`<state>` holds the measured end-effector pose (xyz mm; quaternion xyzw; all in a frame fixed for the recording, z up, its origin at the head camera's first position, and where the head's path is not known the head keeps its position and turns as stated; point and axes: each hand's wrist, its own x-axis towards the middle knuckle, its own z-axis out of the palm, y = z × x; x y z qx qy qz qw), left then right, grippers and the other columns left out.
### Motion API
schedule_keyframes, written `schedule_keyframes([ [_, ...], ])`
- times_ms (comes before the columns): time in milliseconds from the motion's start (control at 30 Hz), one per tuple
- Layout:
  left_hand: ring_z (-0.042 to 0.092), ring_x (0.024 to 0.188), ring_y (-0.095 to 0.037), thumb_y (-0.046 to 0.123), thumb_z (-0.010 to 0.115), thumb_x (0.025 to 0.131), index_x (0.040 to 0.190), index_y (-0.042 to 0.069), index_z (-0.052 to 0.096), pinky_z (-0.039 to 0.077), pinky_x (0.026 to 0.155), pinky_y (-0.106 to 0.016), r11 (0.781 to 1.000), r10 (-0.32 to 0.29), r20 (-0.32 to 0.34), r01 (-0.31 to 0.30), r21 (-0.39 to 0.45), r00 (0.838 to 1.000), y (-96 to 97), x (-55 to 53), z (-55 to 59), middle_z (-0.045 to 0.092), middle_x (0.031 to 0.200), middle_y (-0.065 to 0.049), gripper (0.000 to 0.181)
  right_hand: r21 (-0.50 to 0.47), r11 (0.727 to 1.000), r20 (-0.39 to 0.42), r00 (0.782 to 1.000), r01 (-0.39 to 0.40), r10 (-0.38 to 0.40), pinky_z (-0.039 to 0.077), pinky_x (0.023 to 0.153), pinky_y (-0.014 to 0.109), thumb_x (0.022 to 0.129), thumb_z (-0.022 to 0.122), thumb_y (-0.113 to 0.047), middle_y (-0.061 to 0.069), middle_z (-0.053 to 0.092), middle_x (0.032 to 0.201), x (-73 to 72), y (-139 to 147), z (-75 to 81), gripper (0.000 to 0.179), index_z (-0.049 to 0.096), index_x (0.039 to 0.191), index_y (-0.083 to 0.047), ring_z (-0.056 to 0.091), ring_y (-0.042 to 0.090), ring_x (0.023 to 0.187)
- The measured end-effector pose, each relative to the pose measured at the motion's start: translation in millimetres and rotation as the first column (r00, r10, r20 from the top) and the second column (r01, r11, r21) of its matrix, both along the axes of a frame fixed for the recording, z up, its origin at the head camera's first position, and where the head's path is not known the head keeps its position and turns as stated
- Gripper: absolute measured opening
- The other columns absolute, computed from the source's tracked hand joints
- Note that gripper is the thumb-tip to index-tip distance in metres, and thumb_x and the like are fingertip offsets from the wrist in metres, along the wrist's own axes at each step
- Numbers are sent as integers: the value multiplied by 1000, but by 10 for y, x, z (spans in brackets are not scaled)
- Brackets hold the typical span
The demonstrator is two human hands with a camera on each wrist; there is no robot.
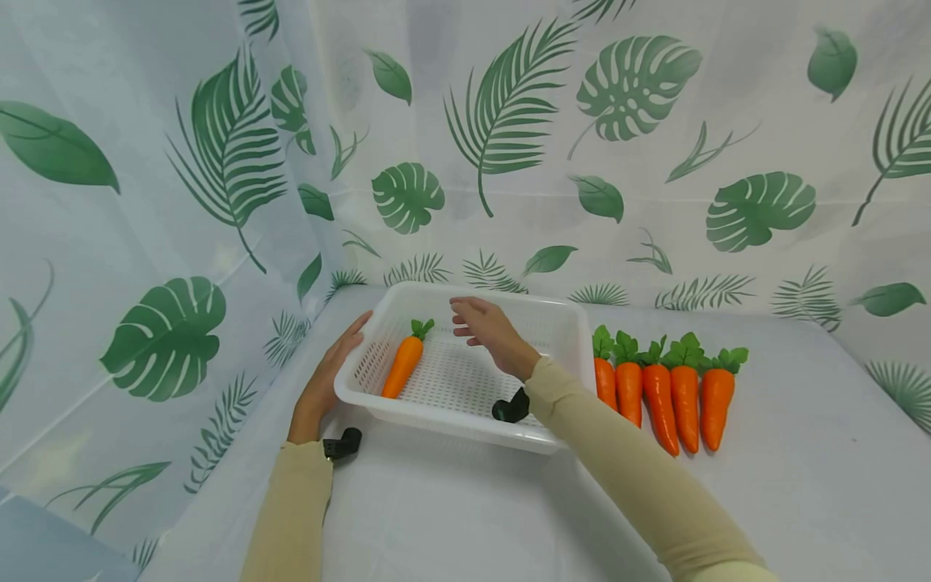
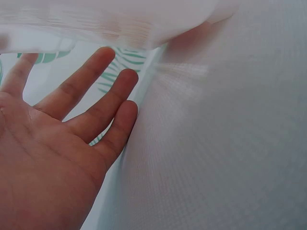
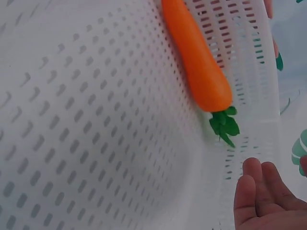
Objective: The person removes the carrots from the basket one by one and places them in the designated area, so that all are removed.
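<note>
A white perforated plastic basket (image 1: 451,424) stands on the table with one orange carrot (image 1: 403,365) inside, lying along its left wall, green leaves toward the back. My left hand (image 1: 329,376) rests against the basket's left outer side, fingers extended; the left wrist view shows the spread fingers (image 2: 79,93) beside the basket wall. Above the basket's middle hovers my right hand (image 1: 494,331), holding nothing, its fingers loosely bent. In the right wrist view that hand (image 3: 271,203) appears near the leafy end of the carrot (image 3: 199,67).
Several carrots (image 1: 716,408) lie side by side in a row just right of the basket, leaves pointing to the back. A white cloth covers the table (image 1: 436,517). Leaf-printed curtains (image 1: 524,218) hang behind and to the left.
</note>
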<state>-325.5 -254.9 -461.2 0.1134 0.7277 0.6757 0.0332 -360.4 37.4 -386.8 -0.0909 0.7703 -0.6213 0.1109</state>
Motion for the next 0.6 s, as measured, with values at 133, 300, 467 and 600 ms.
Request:
schedule_keyframes([
  [133,39,146,-34,44,33,117,173,34,23,40,115,-43,1000,0,0,0,3,1000,5,11,7,30,174,-4,57,11,999,0,999,-53,53,49,109,52,113,52,-36,24,60,146,-10,-40,-31,51,56,155,-7,62,41,129],
  [300,40,145,-34,44,32,117,173,34,23,39,117,-48,1000,4,-3,-4,-10,1000,1,30,14,29,174,-4,57,-7,994,51,993,-109,109,48,110,52,113,52,-36,27,55,151,-16,-107,-71,54,52,157,-5,61,42,130],
  [467,40,145,-34,44,32,117,173,34,23,35,120,-52,1000,9,-3,-9,-7,1000,-1,34,18,29,174,-4,57,6,988,87,984,-157,156,48,111,50,113,53,-38,25,56,151,-22,-192,-109,57,50,158,-4,62,40,130],
  [600,38,147,-34,42,32,118,173,31,22,32,122,-57,1000,3,-2,-3,14,1000,5,13,21,29,174,-3,57,-18,983,108,977,-185,186,47,112,51,113,53,-36,25,56,151,-7,-228,-119,57,49,158,-2,61,42,131],
])
